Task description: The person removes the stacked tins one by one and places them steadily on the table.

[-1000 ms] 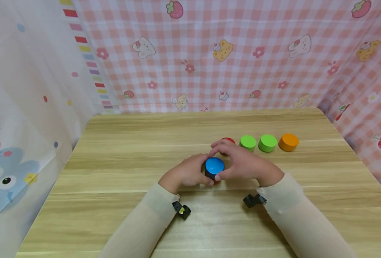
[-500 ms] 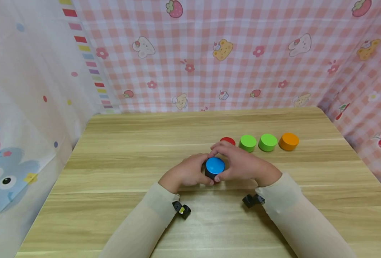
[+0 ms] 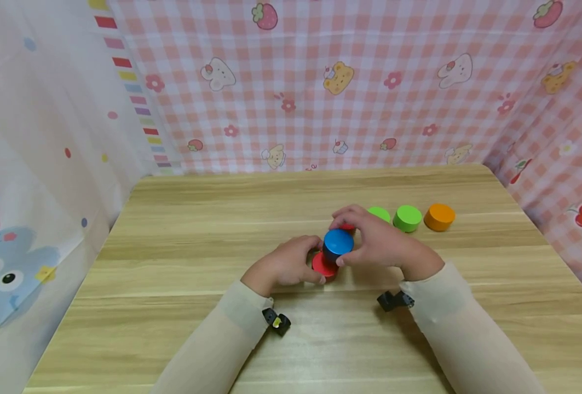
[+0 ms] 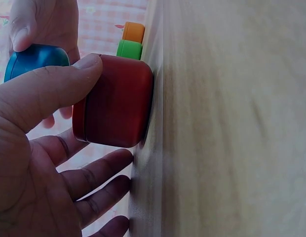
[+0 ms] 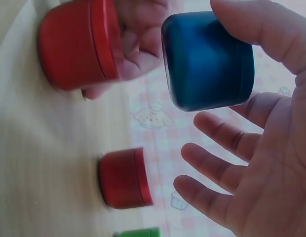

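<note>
In the head view my left hand (image 3: 286, 262) grips a small red round tin (image 3: 324, 266) that stands on the table. The left wrist view has the thumb across the lid edge of this red tin (image 4: 116, 98), the other fingers spread on its far side. My right hand (image 3: 386, 241) pinches a blue round tin (image 3: 338, 243) between thumb and forefinger, above and slightly right of the red one. Its lower fingers are loosely extended in the right wrist view, where the blue tin (image 5: 205, 61) is clear of the table and apart from the red tin (image 5: 74, 47).
Behind my right hand a second red tin (image 5: 124, 177) stands on the table, mostly hidden in the head view. To its right come two green tins (image 3: 407, 218) and an orange tin (image 3: 439, 217) in a row. Patterned curtains (image 3: 281, 71) hang behind the wooden table (image 3: 197, 219).
The blue tin sat on top of the red tin; my right hand has lifted it off and moved it up and right. My left hand has stayed in place.
</note>
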